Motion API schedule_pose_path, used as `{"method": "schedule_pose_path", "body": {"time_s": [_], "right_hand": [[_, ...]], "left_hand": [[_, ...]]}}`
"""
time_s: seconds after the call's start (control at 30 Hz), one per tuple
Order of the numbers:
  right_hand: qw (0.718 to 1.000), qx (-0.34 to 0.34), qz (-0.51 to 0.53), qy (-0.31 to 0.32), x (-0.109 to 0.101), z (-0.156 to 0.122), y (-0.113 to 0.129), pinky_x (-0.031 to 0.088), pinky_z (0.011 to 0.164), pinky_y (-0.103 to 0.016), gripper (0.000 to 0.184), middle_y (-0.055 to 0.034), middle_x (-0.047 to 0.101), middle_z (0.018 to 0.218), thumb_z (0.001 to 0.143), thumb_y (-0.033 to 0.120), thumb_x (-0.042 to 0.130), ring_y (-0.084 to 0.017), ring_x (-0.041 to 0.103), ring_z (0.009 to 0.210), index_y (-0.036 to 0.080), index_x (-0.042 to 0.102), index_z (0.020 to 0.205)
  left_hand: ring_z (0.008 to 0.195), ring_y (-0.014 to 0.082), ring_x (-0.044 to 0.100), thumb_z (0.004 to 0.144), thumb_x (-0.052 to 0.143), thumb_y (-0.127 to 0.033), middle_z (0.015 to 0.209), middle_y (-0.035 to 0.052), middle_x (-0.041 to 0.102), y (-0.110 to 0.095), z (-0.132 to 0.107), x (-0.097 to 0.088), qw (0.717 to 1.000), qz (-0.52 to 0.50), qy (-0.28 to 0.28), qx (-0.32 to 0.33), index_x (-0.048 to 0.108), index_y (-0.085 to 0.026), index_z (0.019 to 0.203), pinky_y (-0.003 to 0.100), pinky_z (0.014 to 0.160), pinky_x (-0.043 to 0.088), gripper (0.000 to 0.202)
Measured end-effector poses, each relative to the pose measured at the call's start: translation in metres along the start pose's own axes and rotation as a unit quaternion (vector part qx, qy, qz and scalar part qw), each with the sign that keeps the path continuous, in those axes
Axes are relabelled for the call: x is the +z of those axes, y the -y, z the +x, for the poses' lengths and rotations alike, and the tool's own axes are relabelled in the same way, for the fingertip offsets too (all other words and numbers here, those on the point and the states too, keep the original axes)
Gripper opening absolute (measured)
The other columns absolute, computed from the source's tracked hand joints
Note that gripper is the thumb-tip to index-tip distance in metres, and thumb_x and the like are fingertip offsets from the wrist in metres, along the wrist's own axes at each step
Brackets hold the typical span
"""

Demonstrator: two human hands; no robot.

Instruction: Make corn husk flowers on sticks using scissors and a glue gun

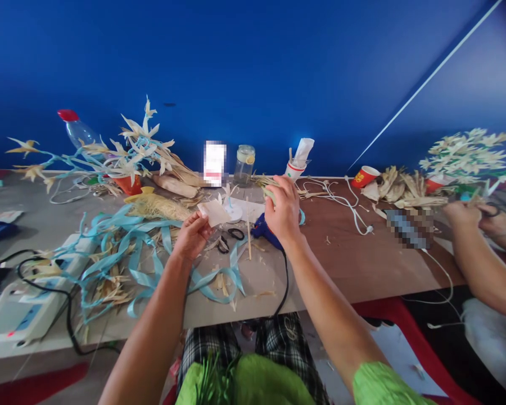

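My left hand (194, 233) pinches a pale, flat piece of corn husk (215, 214) between thumb and fingers. My right hand (283, 209) is raised with curled fingers. Pale green strips (270, 192) show by its fingertips, but the palm side is hidden. Between the hands, a small husk flower (228, 194) stands on a white round disc (235, 212). Black-handled scissors (223, 244) lie nearer me, beside a thin stick (248, 233). Under my right hand rests a blue glue gun (266, 233), its black cord running off the front edge.
Blue ribbon (152, 270) and husk scraps spread leftward beside a power strip (42, 298). Husk flowers fill a red pot (126, 183). A phone (215, 163), jar (245, 163) and paper cup (295, 169) stand at the back. A co-worker's hands (468, 216) are at right.
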State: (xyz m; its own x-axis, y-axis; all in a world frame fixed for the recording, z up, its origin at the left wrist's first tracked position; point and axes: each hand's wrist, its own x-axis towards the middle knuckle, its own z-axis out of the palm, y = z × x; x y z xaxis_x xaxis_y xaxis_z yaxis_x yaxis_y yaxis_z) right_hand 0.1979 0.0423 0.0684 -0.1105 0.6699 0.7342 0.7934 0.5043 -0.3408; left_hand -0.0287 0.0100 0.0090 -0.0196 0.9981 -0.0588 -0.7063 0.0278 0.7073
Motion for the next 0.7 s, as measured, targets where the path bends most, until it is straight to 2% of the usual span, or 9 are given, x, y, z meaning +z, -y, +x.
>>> {"method": "schedule_pose_path", "body": {"time_s": [0.07,0.13,0.17,0.23,0.27,0.33,0.4,0.53,0.7], "right_hand": [[0.999,0.007,-0.002,-0.048,-0.004,0.002,0.003,0.031,0.104,-0.052,0.020,-0.0113,0.049,0.126,0.081,0.017,0.047,-0.028,0.037,0.127,0.019,0.059,0.097],[0.996,0.029,0.036,-0.075,-0.007,0.001,0.008,0.039,0.098,-0.046,0.021,-0.0121,0.053,0.119,0.083,0.018,0.044,-0.025,0.047,0.117,0.018,0.061,0.095],[0.995,0.040,0.064,-0.068,-0.007,0.000,0.012,0.043,0.094,-0.042,0.022,-0.0118,0.056,0.112,0.085,0.018,0.041,-0.022,0.052,0.109,0.018,0.061,0.094],[0.992,0.049,0.117,-0.003,-0.003,-0.007,0.022,0.047,0.085,-0.033,0.023,-0.0086,0.062,0.093,0.087,0.020,0.040,-0.018,0.059,0.093,0.017,0.063,0.089],[0.988,0.038,0.138,0.066,0.002,-0.012,0.028,0.047,0.082,-0.030,0.023,-0.0069,0.064,0.089,0.088,0.023,0.042,-0.016,0.060,0.088,0.017,0.064,0.088],[0.965,0.007,0.146,0.216,0.014,-0.025,0.041,0.046,0.081,-0.026,0.021,-0.0060,0.066,0.091,0.087,0.024,0.046,-0.015,0.061,0.085,0.018,0.065,0.089],[0.952,0.016,0.084,0.293,0.028,-0.037,0.052,0.044,0.081,-0.025,0.019,-0.0080,0.067,0.093,0.085,0.022,0.048,-0.016,0.061,0.088,0.016,0.066,0.091],[0.928,0.014,-0.054,0.369,0.046,-0.051,0.062,0.043,0.080,-0.029,0.020,-0.0119,0.068,0.091,0.085,0.023,0.049,-0.022,0.061,0.090,0.015,0.066,0.090],[0.927,-0.004,-0.119,0.356,0.050,-0.051,0.061,0.041,0.081,-0.032,0.024,-0.0123,0.066,0.098,0.086,0.020,0.043,-0.024,0.059,0.095,0.016,0.065,0.096]], "left_hand": [[0.041,0.0039,0.041,0.066,0.070,-0.014,0.049,-0.0062,0.047,0.000,0.000,0.000,1.000,-0.002,0.001,0.004,0.053,-0.015,0.066,0.020,0.050,0.040,0.017],[0.040,0.0035,0.040,0.068,0.069,-0.015,0.048,-0.0065,0.046,0.000,0.000,0.000,1.000,-0.005,0.004,0.009,0.053,-0.015,0.067,0.020,0.051,0.041,0.016],[0.040,0.0034,0.039,0.068,0.069,-0.016,0.048,-0.0067,0.045,0.000,0.000,0.000,1.000,-0.007,0.008,0.010,0.053,-0.015,0.067,0.020,0.052,0.041,0.016],[0.041,0.0036,0.040,0.067,0.069,-0.016,0.048,-0.0069,0.045,-0.001,0.000,0.000,1.000,-0.013,0.009,0.011,0.053,-0.015,0.067,0.020,0.053,0.041,0.016],[0.042,0.0038,0.041,0.067,0.070,-0.017,0.049,-0.0067,0.045,-0.001,0.000,0.000,1.000,-0.016,0.007,0.011,0.053,-0.015,0.068,0.020,0.054,0.042,0.017],[0.043,0.0038,0.041,0.067,0.070,-0.016,0.050,-0.0068,0.045,-0.002,-0.001,-0.001,1.000,-0.020,0.007,0.012,0.051,-0.015,0.067,0.020,0.054,0.042,0.019],[0.042,0.0035,0.038,0.067,0.069,-0.017,0.048,-0.0073,0.042,-0.003,-0.001,-0.001,1.000,-0.021,0.014,0.016,0.048,-0.016,0.064,0.020,0.053,0.041,0.021],[0.041,0.0033,0.036,0.066,0.070,-0.020,0.045,-0.0072,0.041,-0.003,-0.002,0.000,1.000,0.001,0.020,0.009,0.047,-0.016,0.061,0.020,0.051,0.040,0.024],[0.044,0.0031,0.042,0.066,0.070,-0.020,0.054,-0.0052,0.052,-0.001,-0.004,0.003,0.998,0.042,0.021,-0.050,0.055,-0.014,0.070,0.029,0.069,0.050,0.016]]}}
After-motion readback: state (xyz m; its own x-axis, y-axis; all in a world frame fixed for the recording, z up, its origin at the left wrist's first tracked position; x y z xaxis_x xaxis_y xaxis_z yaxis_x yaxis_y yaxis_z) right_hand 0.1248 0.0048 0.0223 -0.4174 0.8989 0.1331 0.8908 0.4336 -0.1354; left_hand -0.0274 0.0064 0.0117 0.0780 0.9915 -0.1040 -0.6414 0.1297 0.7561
